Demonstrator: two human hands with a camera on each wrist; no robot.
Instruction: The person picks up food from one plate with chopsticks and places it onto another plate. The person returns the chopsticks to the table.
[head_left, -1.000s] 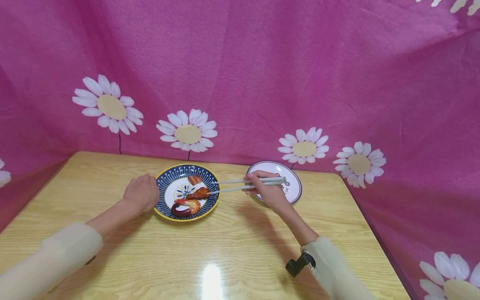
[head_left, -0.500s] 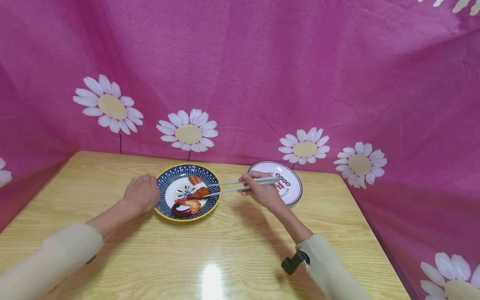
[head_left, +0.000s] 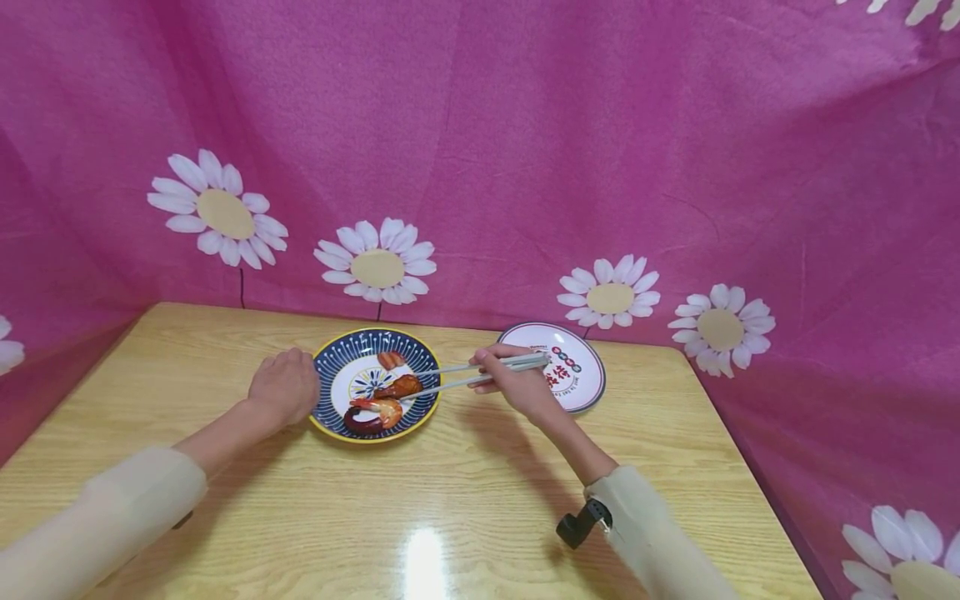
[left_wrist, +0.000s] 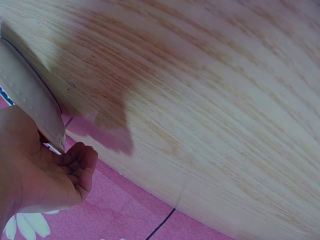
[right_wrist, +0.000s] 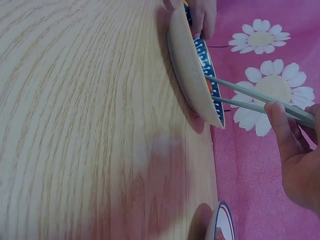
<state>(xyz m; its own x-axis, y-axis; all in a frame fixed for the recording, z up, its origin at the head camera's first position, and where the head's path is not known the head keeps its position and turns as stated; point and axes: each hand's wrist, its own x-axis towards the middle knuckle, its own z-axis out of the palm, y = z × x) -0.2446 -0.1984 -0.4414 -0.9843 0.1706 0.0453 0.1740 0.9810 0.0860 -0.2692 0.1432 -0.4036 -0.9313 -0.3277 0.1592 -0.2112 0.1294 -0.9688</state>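
With curled fingers, my left hand point(head_left: 285, 386) grips the left rim of a deep blue-and-white patterned plate point(head_left: 326, 410) edged in yellow. In the left wrist view, thumb and fingers of that hand point(left_wrist: 47, 170) pinch the rim. My right hand point(head_left: 517, 379) holds a pair of pale chopsticks point(head_left: 457, 383), their tips apart over the plate. Between the tips lies a brown glazed drumstick point(head_left: 400, 386). A curled orange-and-dark shrimp point(head_left: 375, 414) sits in front of it, and a small reddish striped piece point(head_left: 390, 359) behind. The right wrist view hides most of the food behind the plate's wall.
A white oval plate point(head_left: 583, 392) with red characters and a dark rim stands at the back right, partly behind my right hand. The wooden table point(head_left: 360, 508) ends at a pink curtain point(head_left: 487, 150) printed with daisies.
My right hand has moved left, carrying the chopstick tips further over the plate and either side of the drumstick. More of the white plate shows. My left hand stays on the rim.
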